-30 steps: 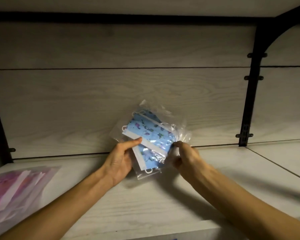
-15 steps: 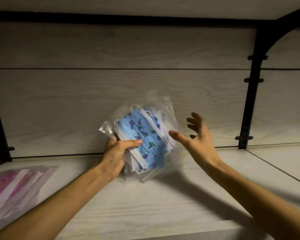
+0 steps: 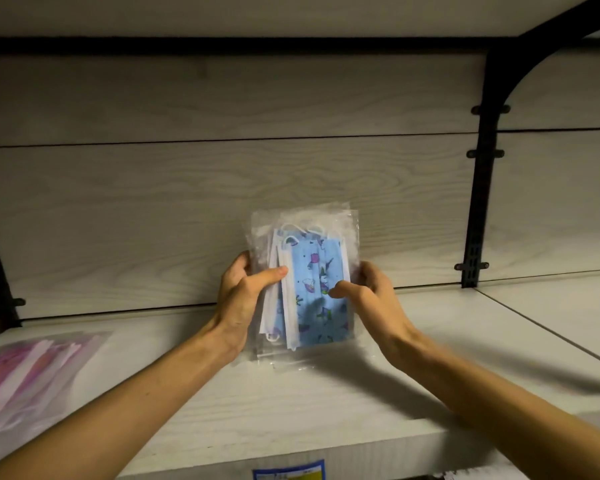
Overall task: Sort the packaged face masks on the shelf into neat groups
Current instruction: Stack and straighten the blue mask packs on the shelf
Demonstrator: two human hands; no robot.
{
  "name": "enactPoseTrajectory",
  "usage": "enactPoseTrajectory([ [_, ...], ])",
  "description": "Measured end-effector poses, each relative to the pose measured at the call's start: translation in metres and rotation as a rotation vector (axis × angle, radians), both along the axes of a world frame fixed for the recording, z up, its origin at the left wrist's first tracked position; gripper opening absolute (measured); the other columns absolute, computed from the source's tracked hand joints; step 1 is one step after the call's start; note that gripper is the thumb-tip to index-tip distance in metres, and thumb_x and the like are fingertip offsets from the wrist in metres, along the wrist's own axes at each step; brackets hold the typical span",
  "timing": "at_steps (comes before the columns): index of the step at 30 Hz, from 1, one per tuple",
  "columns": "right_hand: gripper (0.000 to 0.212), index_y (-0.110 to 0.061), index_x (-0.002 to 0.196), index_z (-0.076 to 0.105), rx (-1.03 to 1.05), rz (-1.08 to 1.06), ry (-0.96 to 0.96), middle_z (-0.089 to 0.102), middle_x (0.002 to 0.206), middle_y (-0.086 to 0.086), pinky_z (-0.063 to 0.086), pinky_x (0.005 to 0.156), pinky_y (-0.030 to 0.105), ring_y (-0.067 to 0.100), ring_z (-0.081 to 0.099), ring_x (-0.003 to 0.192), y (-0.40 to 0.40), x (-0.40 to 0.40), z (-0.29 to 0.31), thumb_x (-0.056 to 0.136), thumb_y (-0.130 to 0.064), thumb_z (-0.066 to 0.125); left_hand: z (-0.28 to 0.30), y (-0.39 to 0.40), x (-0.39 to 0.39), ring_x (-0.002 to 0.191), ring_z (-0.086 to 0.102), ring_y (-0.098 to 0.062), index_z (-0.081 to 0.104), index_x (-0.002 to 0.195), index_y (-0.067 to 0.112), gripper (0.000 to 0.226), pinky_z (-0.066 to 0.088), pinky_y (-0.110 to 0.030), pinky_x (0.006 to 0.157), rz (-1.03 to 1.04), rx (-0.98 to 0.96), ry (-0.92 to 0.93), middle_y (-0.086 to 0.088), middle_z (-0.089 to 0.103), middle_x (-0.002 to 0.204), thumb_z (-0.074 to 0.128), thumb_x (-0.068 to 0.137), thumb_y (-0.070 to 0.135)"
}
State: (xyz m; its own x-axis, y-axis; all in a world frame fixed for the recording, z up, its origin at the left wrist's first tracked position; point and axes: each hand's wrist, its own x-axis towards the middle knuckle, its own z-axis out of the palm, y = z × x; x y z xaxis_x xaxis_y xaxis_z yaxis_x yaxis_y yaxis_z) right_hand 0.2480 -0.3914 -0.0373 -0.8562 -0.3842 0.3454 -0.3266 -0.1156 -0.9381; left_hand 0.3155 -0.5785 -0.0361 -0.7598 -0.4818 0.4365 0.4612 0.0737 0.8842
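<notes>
- Blue packaged masks [image 3: 305, 289] stand upright on the shelf [image 3: 291, 410], left hand [image 3: 243, 299] and right hand [image 3: 371, 299] each grasping a side.
- Squaring step; next, likely setting them down apart from the pink masks [image 3: 32, 372].

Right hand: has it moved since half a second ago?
Yes. The right hand has swung back left, away from the black bracket, and now grips the right edge of the blue mask packs.
</notes>
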Motion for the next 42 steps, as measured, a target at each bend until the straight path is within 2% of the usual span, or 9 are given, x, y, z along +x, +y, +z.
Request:
enactPoseTrajectory([
  [5, 0.044, -0.011, 0.105, 0.058, -0.023, -0.004, -0.021, 0.07, 0.106, 0.014, 0.059, 0.077, 0.043, 0.027, 0.069, 0.093, 0.0, 0.008, -0.002, 0.065, -0.025, 0.069, -0.005, 0.014, 0.01, 0.103, 0.074, -0.031, 0.071, 0.112, 0.022, 0.048, 0.056, -0.05, 0.094, -0.008, 0.042, 0.012, -0.008, 0.077, 0.11, 0.085, 0.067, 0.029],
  [9, 0.032, -0.019, 0.108, 0.055, -0.007, 0.068, -0.054, 0.07, 0.104, 0.004, 0.053, 0.056, 0.015, 0.008, 0.071, 0.08, -0.003, 0.007, -0.008, 0.081, -0.01, 0.07, -0.005, 0.031, 0.014, 0.1, 0.075, -0.03, 0.071, 0.114, 0.018, 0.048, 0.058, -0.054, 0.092, 0.0, 0.022, -0.046, -0.008, 0.078, 0.106, 0.085, 0.07, 0.029],
  [14, 0.042, -0.016, 0.117, 0.056, 0.064, 0.067, -0.01, 0.072, 0.105, 0.001, 0.05, 0.058, 0.011, -0.002, 0.07, 0.076, 0.002, 0.003, -0.003, 0.081, -0.008, 0.075, 0.006, 0.032, 0.014, 0.094, 0.076, -0.033, 0.075, 0.106, 0.012, 0.044, 0.059, -0.055, 0.089, 0.104, 0.128, -0.096, -0.011, 0.079, 0.097, 0.09, 0.067, 0.028],
  [20, 0.08, -0.019, 0.134, 0.057, 0.062, 0.155, -0.244, 0.07, 0.123, 0.003, 0.05, 0.1, 0.039, 0.017, 0.065, 0.113, 0.018, -0.008, -0.002, 0.066, -0.05, 0.084, 0.031, 0.021, 0.014, 0.095, 0.076, -0.035, 0.074, 0.114, 0.012, 0.04, 0.063, -0.049, 0.069, -0.11, 0.543, -0.088, -0.015, 0.076, 0.11, 0.078, 0.079, 0.032],
  [24, 0.05, -0.021, 0.125, 0.068, -0.026, 0.432, -0.322, 0.071, 0.126, 0.004, 0.05, 0.103, 0.041, 0.023, 0.066, 0.117, 0.007, -0.004, -0.003, 0.081, -0.044, 0.073, 0.028, 0.032, 0.007, 0.101, 0.074, -0.035, 0.071, 0.121, 0.011, 0.035, 0.061, -0.047, 0.079, -0.224, 0.629, -0.014, -0.016, 0.075, 0.115, 0.068, 0.091, 0.029],
  [30, 0.022, -0.003, 0.111, 0.071, -0.188, 0.308, -0.256, 0.076, 0.11, 0.015, 0.061, 0.084, 0.041, 0.031, 0.073, 0.1, 0.005, -0.015, -0.004, 0.09, -0.01, 0.067, 0.021, 0.035, 0.009, 0.12, 0.065, -0.038, 0.061, 0.136, 0.006, 0.049, 0.051, -0.05, 0.102, -0.348, 0.538, -0.037, -0.02, 0.067, 0.13, 0.067, 0.09, 0.024],
  [34, 0.016, -0.009, 0.094, 0.069, -0.052, 0.031, -0.058, 0.072, 0.077, -0.004, 0.05, 0.067, 0.034, 0.012, 0.062, 0.069, 0.015, -0.027, 0.014, 0.082, -0.013, 0.079, 0.018, 0.016, 0.013, 0.131, 0.057, -0.033, 0.057, 0.14, 0.006, 0.052, 0.039, -0.048, 0.115, -0.351, 0.388, -0.074, -0.016, 0.064, 0.136, 0.062, 0.088, 0.013],
  [38, 0.028, -0.008, 0.102, 0.071, -0.013, -0.017, 0.082, 0.07, 0.084, 0.0, 0.045, 0.063, 0.022, 0.007, 0.059, 0.069, 0.025, -0.038, 0.034, 0.077, -0.012, 0.084, 0.014, -0.002, 0.021, 0.111, 0.064, -0.034, 0.071, 0.114, 0.0, 0.042, 0.049, -0.042, 0.104, -0.28, 0.285, -0.127, -0.017, 0.074, 0.112, 0.074, 0.073, 0.007],
  [42, 0.03, -0.009, 0.104, 0.071, -0.004, -0.006, 0.089, 0.073, 0.091, 0.002, 0.047, 0.065, 0.021, 0.007, 0.063, 0.074, 0.033, -0.044, 0.039, 0.076, -0.006, 0.082, 0.004, -0.016, 0.025, 0.126, 0.056, -0.042, 0.057, 0.135, -0.003, 0.058, 0.038, -0.053, 0.115, -0.14, 0.134, -0.185, -0.023, 0.064, 0.132, 0.071, 0.08, -0.001],
])
